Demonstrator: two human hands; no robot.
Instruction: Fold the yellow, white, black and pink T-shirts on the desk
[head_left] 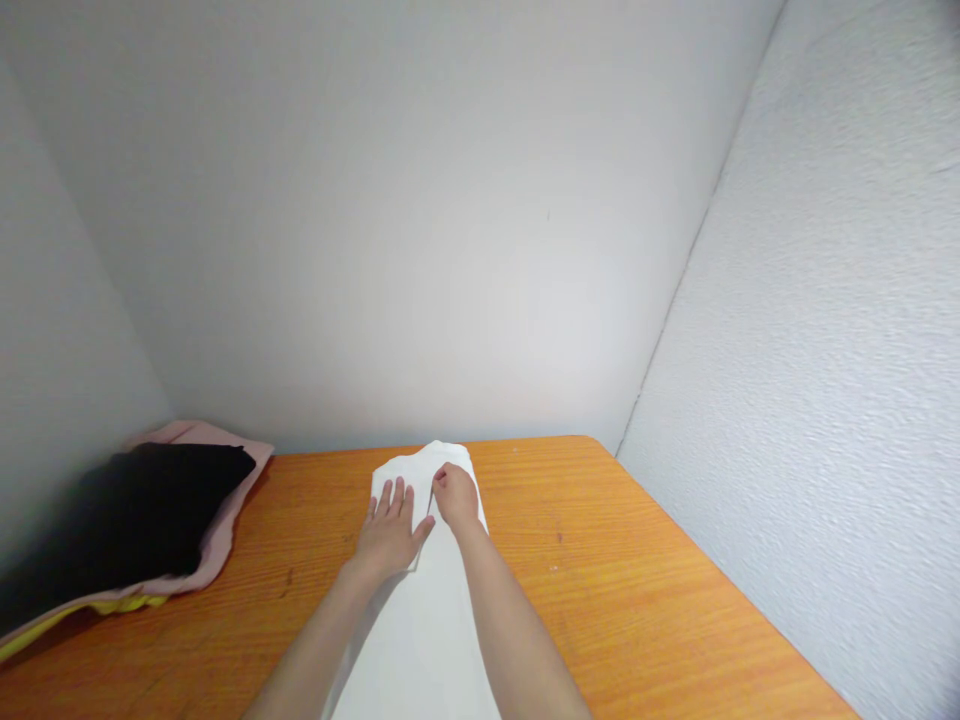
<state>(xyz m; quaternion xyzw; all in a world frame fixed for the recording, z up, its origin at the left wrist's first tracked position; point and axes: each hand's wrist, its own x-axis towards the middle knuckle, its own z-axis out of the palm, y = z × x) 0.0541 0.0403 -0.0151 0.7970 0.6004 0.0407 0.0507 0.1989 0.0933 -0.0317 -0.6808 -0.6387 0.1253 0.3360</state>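
Note:
A long white cloth (424, 630) lies on the orange wooden table (615, 560), running from the near edge toward the back wall. My left hand (390, 530) rests flat on it with fingers stretched out, pressing the fabric near its far end. My right hand (456, 495) sits just beside it, fingers curled down on a folded edge of the same cloth. Both forearms lie over the cloth.
A stack of folded clothes sits at the table's left: a black garment (142, 510) on top of a pink one (225, 530), with a yellow one (112, 605) at the bottom. White walls close in behind, left and right.

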